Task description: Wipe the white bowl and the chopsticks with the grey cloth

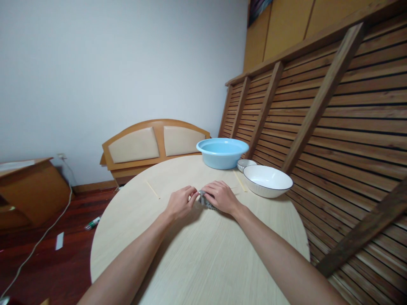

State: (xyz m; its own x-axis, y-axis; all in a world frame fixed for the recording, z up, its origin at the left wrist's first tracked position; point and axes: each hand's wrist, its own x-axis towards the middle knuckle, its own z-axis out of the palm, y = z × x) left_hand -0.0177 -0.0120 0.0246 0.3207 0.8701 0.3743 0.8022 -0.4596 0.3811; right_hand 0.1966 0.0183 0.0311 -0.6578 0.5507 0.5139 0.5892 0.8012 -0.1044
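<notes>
Both hands meet over the middle of the round table. Between them is a small, crumpled grey piece [207, 202] that looks like knitted cloth; its exact kind is hard to make out. My left hand [183, 201] is closed, thumb and forefinger pinching the piece's left tip, where a small whitish bit shows. From the right, my right hand [222, 197] is curled over the top of the same piece, covering much of it. A thin, pale stick-like line [233, 187] shows just beyond the right hand; whether it joins the grey piece is hidden.
The pale round table [203, 254] carries a light blue basin [222, 160] at the back, a small bowl [241, 166] and a large white bowl [269, 192] at the right. Yellowish strips [152, 189] lie left and right. A slatted wooden panel [349, 127] leans along the right.
</notes>
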